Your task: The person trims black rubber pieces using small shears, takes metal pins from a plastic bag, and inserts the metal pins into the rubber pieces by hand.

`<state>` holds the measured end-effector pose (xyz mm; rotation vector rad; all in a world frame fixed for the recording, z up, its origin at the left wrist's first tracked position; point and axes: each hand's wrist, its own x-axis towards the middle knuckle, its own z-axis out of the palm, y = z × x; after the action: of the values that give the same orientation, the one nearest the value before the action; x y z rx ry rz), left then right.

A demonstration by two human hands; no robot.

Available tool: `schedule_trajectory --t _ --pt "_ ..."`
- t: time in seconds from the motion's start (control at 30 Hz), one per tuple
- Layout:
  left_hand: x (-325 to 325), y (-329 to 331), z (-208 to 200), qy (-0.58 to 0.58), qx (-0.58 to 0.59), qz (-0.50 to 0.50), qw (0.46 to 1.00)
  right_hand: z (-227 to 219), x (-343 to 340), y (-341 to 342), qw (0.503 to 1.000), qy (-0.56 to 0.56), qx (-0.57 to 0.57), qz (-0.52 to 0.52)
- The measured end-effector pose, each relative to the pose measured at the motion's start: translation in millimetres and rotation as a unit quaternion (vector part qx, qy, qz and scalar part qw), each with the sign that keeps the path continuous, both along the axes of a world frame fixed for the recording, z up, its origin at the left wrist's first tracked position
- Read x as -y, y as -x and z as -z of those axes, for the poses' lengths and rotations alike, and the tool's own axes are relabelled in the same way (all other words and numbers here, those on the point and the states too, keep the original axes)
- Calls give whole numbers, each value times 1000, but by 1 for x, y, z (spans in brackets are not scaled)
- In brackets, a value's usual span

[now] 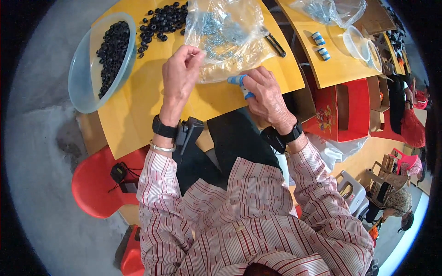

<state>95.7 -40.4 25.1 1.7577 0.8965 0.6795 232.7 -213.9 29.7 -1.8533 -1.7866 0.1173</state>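
A clear plastic bag [221, 55] holding many small silvery metal parts lies on the yellow table [138, 110]. My left hand [181, 71] is closed at the bag's left edge, thumb and index finger pinched together; what sits between them is too small to tell. Near the bag's lower right corner my right hand [267, 94] has its fingers curled in. Blue-and-white striped wraps [237, 80] show at its thumb and index fingertips, and anything held there is hidden. Beyond the bag's left side, black round bead-like parts [163, 20] lie loose on the table.
A translucent oval basin [78, 87] of black parts stands at the left. A black cutter knife [275, 43] lies right of the bag. Another yellow table [340, 71] carries two striped wraps [321, 45]. Red boxes [352, 110], a red stool [99, 179] and other people are around.
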Motion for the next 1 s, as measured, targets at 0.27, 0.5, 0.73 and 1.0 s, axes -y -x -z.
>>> schedule_trajectory --t 0.27,0.5,0.73,1.0 --pt "12 -11 -8 -201 -36 50 978 9 -10 8 997 54 40 -39" --pt "11 9 1 -203 -59 -1 977 24 -9 5 999 16 4 -40" --pt "33 22 13 -228 -130 1 965 27 -7 4 999 13 0 -31" --pt "28 18 21 -239 -158 46 957 25 -12 8 1000 -3 -3 -27"
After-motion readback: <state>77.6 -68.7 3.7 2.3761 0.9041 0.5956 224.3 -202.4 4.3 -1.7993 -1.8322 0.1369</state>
